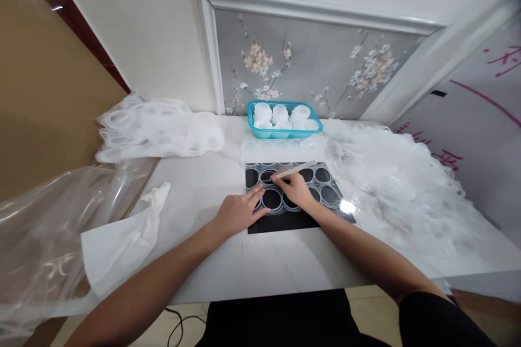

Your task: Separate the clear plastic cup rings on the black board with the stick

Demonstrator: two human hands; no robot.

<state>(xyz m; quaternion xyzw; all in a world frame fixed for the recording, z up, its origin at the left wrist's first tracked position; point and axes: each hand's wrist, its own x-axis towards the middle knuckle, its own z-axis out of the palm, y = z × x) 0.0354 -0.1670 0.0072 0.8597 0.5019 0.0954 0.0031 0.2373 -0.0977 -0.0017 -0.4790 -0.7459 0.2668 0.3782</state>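
Seen through my head camera, my right hand grips a slim pale stick over a clear plastic sheet of rings on a black mat at the table; my left hand, fingers extended and unclenched, rests at the sheet's left side, before a turquoise basket.
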